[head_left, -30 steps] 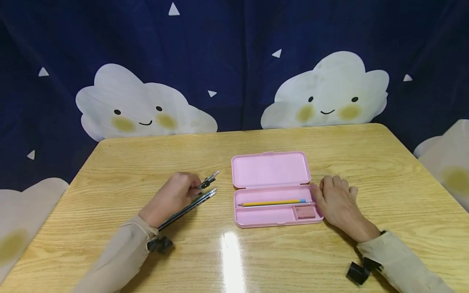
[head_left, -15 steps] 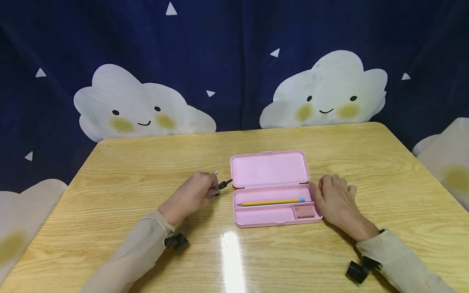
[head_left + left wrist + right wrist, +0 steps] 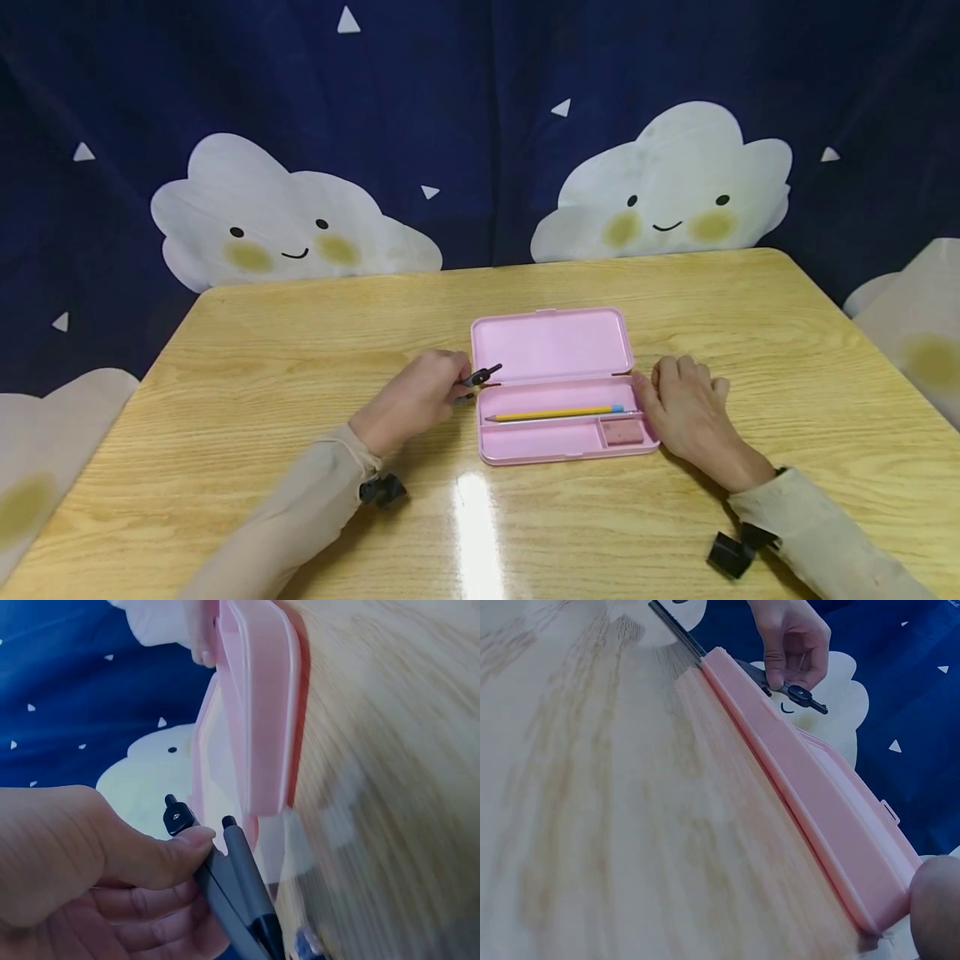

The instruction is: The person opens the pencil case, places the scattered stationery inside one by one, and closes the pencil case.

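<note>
My left hand (image 3: 416, 396) pinches a dark drawing compass (image 3: 225, 881) between thumb and fingers. In the head view the compass head overlaps the left end of the pink pencil case (image 3: 540, 458), which lies with its lid (image 3: 551, 346) folded back. In its long compartment is a yellow pencil (image 3: 555, 413) with a blue end; a pinkish eraser (image 3: 622, 431) sits in the small front compartment. My right hand (image 3: 690, 421) rests at the case's right end, thumb along the rim, fingers loosely bent beside it.
Dark pencils (image 3: 676, 628) lie past the case's left end, mostly hidden by the left arm in the head view. The wooden table (image 3: 585, 533) ends at a navy curtain (image 3: 480, 133) with clouds. Black wrist mounts (image 3: 382, 490) hang below the cuffs.
The left hand has moved right with the compass, away from over the pencils to the left end of the pencil case. The right hand and case have stayed put.
</note>
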